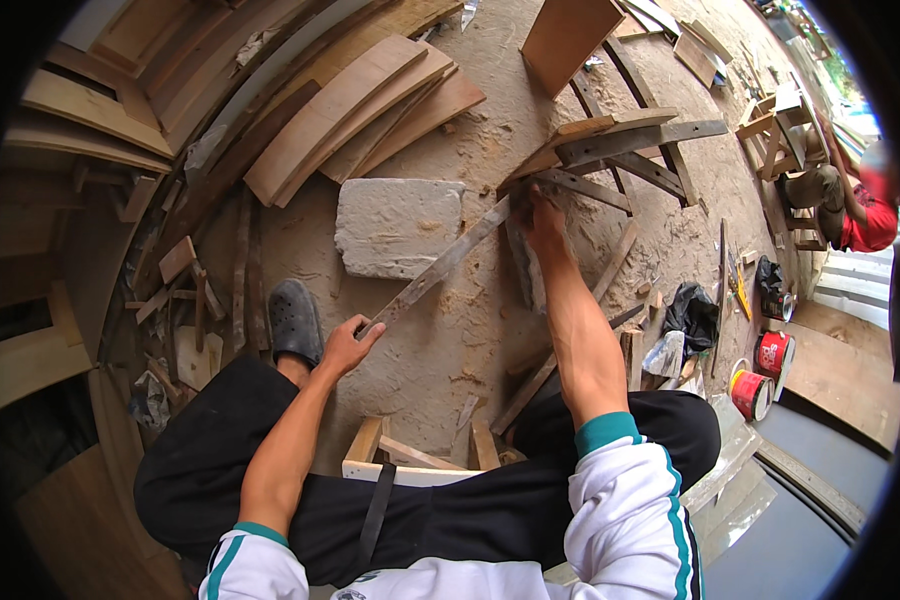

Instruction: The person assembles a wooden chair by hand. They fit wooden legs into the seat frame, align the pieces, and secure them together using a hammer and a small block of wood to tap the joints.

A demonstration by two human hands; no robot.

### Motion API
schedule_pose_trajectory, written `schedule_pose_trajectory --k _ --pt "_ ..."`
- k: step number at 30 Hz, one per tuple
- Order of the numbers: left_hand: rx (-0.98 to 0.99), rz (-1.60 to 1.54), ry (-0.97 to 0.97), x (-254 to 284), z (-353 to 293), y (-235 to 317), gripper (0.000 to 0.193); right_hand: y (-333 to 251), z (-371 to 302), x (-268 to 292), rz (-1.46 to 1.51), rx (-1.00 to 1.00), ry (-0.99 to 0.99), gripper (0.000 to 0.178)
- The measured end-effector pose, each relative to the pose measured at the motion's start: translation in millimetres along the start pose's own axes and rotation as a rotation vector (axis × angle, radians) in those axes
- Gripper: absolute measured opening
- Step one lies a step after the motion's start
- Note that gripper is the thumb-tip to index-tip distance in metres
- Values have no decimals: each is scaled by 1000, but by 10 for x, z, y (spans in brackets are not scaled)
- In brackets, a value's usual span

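Observation:
A long, narrow wooden strip, worn and spotted, slants across in front of me from near left to far right. My left hand is closed around its near end, the thumb lying along the top. At the far end my right hand is closed on the strip, its fingers partly hidden. Just beyond that hand, a frame of joined wooden bars lies on the ground. Left of the strip sits a rough pale stone block, apart from both hands.
Curved boards are stacked at the far left. On the right are a black plastic bag, red cans and a yellow-handled tool. A small wooden frame stands between my legs. Another person sits at the far right.

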State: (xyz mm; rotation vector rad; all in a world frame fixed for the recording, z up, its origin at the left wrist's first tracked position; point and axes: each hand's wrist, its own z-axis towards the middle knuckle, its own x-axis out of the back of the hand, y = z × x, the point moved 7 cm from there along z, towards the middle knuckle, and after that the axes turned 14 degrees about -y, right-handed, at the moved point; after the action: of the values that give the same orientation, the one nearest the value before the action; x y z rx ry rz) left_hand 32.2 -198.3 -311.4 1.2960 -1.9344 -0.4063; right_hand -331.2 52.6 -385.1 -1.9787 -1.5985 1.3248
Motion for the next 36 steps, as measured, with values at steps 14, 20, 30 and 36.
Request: schedule_pose_trajectory --k 14,20,30,36 --pt "-39 -83 23 -86 -17 -60 46 98 1 -12 55 -50 -50 17" --pt "-39 -110 24 -80 80 -110 45 18 131 -69 93 -3 -108 15" --pt "-8 -120 -40 -87 144 -202 48 113 314 158 95 -100 -86 6" --pt "-4 -194 -91 -36 129 -34 46 20 288 116 95 -117 -32 8"
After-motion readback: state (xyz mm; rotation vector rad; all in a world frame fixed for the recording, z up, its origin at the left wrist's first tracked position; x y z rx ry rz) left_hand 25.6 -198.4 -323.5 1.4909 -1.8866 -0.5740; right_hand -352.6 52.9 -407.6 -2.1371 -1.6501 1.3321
